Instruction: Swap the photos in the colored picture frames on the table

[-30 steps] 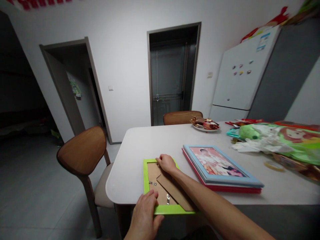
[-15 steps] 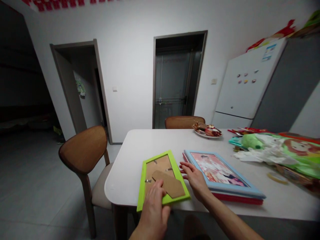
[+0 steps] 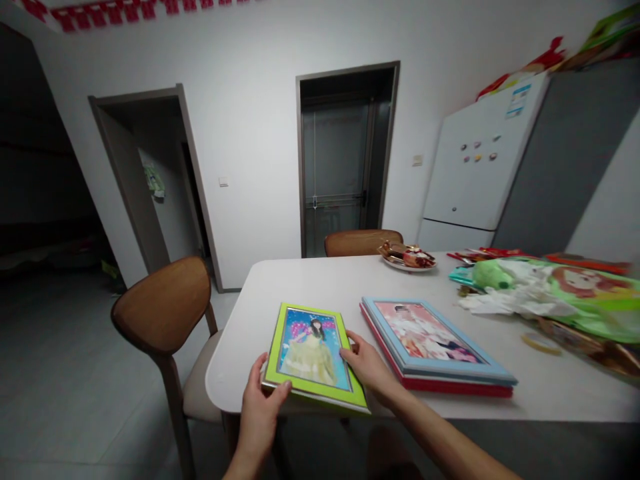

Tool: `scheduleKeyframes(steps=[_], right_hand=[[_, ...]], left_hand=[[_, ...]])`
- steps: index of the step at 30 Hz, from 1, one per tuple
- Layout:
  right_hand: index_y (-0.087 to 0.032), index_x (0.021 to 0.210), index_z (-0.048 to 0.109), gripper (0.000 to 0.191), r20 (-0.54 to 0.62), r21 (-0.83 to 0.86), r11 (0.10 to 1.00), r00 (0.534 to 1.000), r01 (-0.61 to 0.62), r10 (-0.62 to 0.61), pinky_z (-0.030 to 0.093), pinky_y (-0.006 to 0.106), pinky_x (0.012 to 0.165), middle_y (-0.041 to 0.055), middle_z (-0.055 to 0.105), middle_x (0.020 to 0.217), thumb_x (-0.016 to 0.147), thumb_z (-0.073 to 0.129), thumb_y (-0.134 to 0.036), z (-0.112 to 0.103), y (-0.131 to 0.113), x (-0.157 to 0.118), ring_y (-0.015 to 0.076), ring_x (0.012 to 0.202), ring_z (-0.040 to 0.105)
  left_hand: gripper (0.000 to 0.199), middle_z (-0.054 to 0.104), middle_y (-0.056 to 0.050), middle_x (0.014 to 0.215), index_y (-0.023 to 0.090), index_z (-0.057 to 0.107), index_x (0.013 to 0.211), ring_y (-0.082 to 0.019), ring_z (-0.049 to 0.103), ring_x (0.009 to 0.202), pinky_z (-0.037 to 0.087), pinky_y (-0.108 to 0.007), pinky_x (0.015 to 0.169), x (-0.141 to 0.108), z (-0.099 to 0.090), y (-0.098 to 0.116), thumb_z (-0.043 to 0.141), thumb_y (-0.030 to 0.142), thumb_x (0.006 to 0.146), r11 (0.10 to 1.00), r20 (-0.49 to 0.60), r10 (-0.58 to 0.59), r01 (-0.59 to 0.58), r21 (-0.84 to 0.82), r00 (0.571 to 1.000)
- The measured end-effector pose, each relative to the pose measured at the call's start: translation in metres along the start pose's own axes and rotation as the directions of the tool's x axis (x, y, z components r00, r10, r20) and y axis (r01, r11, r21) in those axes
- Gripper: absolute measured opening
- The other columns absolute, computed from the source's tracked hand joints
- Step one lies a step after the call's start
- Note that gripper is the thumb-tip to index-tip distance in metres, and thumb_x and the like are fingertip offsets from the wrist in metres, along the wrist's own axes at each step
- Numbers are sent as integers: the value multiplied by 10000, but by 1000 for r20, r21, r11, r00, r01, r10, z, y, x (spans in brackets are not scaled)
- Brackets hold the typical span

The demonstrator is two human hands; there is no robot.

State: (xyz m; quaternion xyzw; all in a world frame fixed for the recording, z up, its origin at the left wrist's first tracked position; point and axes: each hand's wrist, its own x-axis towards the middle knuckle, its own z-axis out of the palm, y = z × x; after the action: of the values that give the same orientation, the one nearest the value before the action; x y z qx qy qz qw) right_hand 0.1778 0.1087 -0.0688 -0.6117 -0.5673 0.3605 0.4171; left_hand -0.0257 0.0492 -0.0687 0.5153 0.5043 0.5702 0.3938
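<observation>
A green picture frame [image 3: 353, 373] is picture side up at the table's near edge, showing a figure in a pale yellow dress on blue. My left hand [image 3: 261, 403] grips its lower left corner, thumb on the front border. On the right border, my right hand [image 3: 367, 363] holds the frame with the thumb over the front and the other fingers partly hidden. Right of it lies a stack of frames, a light blue one [image 3: 435, 368] on top and red [image 3: 455, 389] below.
On the white table [image 3: 320, 280] are a plate of wrapped items [image 3: 407, 257], a tape roll [image 3: 541, 344] and green plastic bags [image 3: 595, 300] at the right. One wooden chair [image 3: 163, 303] stands left, another [image 3: 363, 241] behind the table.
The green frame has turned from its brown back to its picture side. My left hand has moved left to its corner, and my right hand has closed on its right border.
</observation>
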Motion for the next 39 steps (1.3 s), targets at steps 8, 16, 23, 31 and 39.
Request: scheduleKeyframes(steps=[8,16,23,31,39], right_hand=[[-71,1094,533,435,14,-507,845,982,168,-187,390,258,790,136,596,1045,705,389,-201,0,10,6,200,917,563],[-96,1096,534,418,18,-607,757,957,242,-291,348,263,840,117,585,1067,721,384,-204,8,23,1,202,959,524],[-109,1154,486,462,-9,-657,728,964,196,-267,351,302,819,103,564,1097,721,391,-238,6,19,-14,230,973,492],[-121,1149,493,455,-22,-633,748,962,198,-272,339,344,853,117,566,1083,716,393,-218,8,21,-23,234,1006,482],[-74,1165,467,563,-62,-154,968,975,200,-212,369,322,903,123,533,1146,611,377,-110,-4,17,-19,188,1027,506]], left_hand=[[559,472,-108,1220,116,374,1196,-249,377,1160,131,-439,1022,-10,-2,-22,493,351,703,750,116,60,-122,650,991],[578,412,-132,1268,81,362,1217,-244,298,1211,148,-445,1017,-13,-5,-36,468,305,696,497,189,95,-211,842,977],[668,350,-128,1309,58,290,1258,-241,231,1241,131,-437,1021,-5,-10,-28,479,304,667,474,246,-10,-212,855,969],[668,335,-143,1314,53,295,1252,-238,234,1239,146,-425,1025,1,-12,-32,495,278,656,493,305,7,-269,827,952],[554,382,-138,1288,105,349,1229,-235,301,1209,245,-436,1001,-5,-5,-35,472,313,730,604,266,160,-307,736,951]])
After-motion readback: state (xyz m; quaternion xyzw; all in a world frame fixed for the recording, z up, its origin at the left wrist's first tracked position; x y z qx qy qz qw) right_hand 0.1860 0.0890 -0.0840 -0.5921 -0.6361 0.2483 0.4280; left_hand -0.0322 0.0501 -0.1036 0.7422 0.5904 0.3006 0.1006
